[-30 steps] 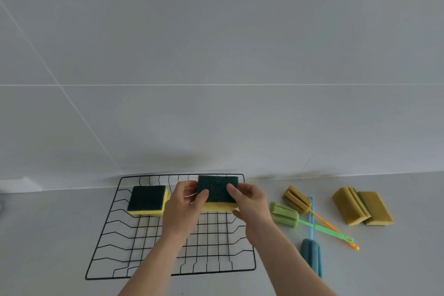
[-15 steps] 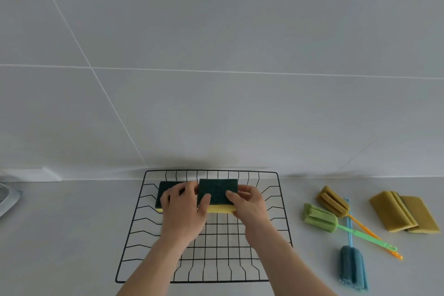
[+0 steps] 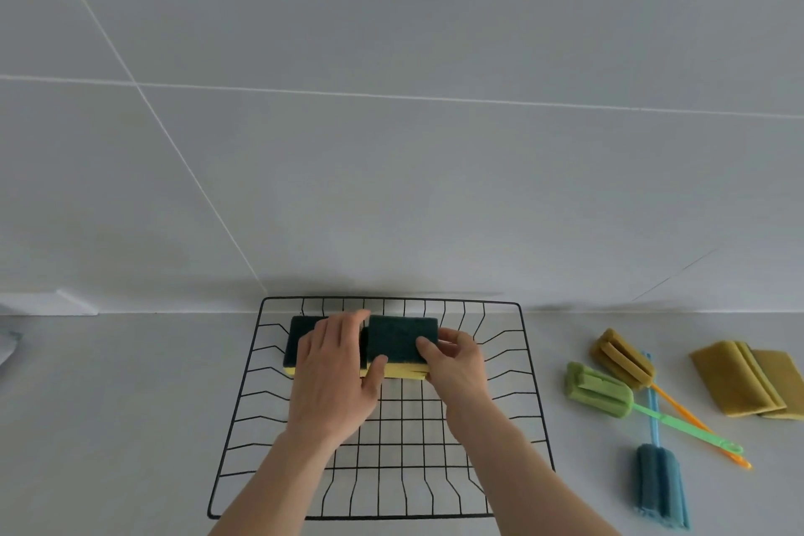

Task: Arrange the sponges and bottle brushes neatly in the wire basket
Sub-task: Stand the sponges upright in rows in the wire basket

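Observation:
A black wire basket [image 3: 533, 383] sits on the grey counter against the wall. Two green-topped yellow sponges lie at its far side. The left sponge [image 3: 296, 339] is partly hidden under my left hand [image 3: 333, 379]. Both hands hold the right sponge [image 3: 402, 339]: the left thumb presses its front left corner and my right hand [image 3: 457, 366] grips its right end. On the counter to the right lie a green bottle brush [image 3: 598, 389], an orange one [image 3: 622, 355] and a blue one [image 3: 661, 487], handles crossing.
Two olive-yellow sponges [image 3: 739, 379] lie side by side at the far right of the counter. A pale object [image 3: 6, 346] shows at the left edge. The tiled wall stands directly behind the basket.
The held sponge has moved left until it sits next to the first sponge at the basket's far side. The camera view has shifted left, so the basket appears further right.

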### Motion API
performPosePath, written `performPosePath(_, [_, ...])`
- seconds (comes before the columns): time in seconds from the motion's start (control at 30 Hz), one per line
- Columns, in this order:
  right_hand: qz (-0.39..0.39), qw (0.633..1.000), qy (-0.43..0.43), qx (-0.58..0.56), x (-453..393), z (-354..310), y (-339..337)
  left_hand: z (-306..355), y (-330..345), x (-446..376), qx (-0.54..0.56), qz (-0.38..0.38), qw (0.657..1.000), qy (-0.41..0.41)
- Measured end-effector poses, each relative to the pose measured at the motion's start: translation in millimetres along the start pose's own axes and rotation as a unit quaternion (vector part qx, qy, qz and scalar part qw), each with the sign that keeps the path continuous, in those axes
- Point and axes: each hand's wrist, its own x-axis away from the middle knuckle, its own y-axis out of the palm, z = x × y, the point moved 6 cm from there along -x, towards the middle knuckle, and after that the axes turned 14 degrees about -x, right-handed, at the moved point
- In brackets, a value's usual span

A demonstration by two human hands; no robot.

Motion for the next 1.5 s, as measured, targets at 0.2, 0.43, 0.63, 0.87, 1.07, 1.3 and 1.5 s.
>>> performPosePath(0.2, [-0.013, 1.000, -0.009, 0.020, -5, -4, -7, 4, 6, -5, -0.042, -0.025, 0.997, 0.064])
performPosePath(0.43, [-0.006, 1.000, -0.013, -0.027, -6, -3, -15, 5, 9, -13, -0.037, -0.019, 0.997, 0.064])
performPosePath(0.63, [-0.008, 0.999, -0.043, 0.009, -2, 0, -8, 1, 7, -10, -0.034, -0.002, 0.997, 0.063])
performPosePath(0.87, [-0.012, 0.998, -0.062, 0.022, -5, 4, -1, -4, 9, -7, -0.031, 0.000, 0.998, 0.053])
performPosePath(1.07, [-0.014, 0.998, -0.047, 0.025, -4, 10, -1, -5, 12, -4, -0.049, -0.006, 0.997, 0.055])
performPosePath(1.3, [-0.025, 0.999, -0.041, 0.004, -1, 6, -7, -1, 10, -2, -0.061, -0.021, 0.996, 0.053])
performPosePath(1.5, [-0.009, 0.998, -0.063, 0.023, 6, -10, -24, 13, -3, -1, -0.053, -0.014, 0.996, 0.065])
